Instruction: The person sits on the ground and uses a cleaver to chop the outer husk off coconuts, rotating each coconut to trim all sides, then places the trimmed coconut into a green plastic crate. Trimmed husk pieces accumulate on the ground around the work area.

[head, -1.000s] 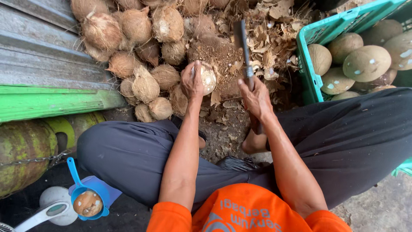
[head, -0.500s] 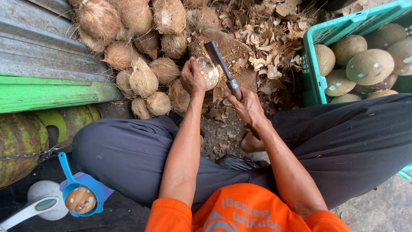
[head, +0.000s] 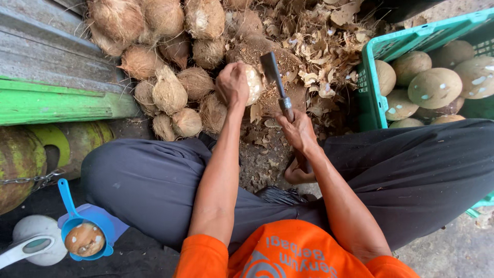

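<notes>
My left hand (head: pixel 232 84) grips a partly peeled coconut (head: pixel 253 82), held upright over a mound of brown husk chips. My right hand (head: pixel 296 129) is closed on the handle of a cleaver (head: pixel 272 74). The blade's edge rests against the coconut's right side, its tip pointing away from me. My legs in dark trousers are folded to either side, and a bare foot shows under my right wrist.
A heap of husked brown coconuts (head: pixel 154 51) lies at the far left. A green plastic crate (head: pixel 370 87) on the right holds several peeled pale coconuts. A green board, a round green tank (head: pixel 20 159) and a blue scoop (head: pixel 85 226) holding a coconut piece sit at my left.
The cleaver was raised high, then swung down and left; its blade now meets the coconut. My left hand kept hold of the coconut, turning it slightly.
</notes>
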Demonstrator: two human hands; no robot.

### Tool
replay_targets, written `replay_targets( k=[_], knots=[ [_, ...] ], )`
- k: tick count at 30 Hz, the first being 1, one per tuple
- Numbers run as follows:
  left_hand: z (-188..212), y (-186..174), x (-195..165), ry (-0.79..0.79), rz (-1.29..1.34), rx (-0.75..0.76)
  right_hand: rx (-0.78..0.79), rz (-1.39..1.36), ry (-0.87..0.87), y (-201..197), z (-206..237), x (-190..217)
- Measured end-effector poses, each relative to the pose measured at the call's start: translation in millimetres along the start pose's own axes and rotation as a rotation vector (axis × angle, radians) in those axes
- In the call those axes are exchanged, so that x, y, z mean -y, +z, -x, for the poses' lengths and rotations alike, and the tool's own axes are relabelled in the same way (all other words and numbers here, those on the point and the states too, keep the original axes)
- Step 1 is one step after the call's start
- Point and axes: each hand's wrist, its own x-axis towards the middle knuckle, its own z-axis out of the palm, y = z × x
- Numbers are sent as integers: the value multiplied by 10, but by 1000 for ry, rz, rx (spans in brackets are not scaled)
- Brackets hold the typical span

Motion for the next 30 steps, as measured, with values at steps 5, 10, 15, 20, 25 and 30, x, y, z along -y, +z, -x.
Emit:
replay_targets(
  k=[5, 10, 15, 20, 25, 30],
  knots=[
    [69, 31, 40, 131, -177, -97, -119, -94, -192, -47, -8, 57],
    [79, 18, 56, 58, -200, -49, -80, -68, -66, 82, -55, 191],
    [59, 1, 9, -48, -199, -41, -59, 53, -182, 129, -61, 198],
    [59, -16, 18, -17, -258, -36, -169, -58, -250, 205, -58, 9],
    [29, -31, 17, -179, -155, -74, 58, -76, -83, 317, -227, -99],
    [-38, -98, 110, -38, -105, -13, -93, -30, -75, 255, -242, -90]
  ],
)
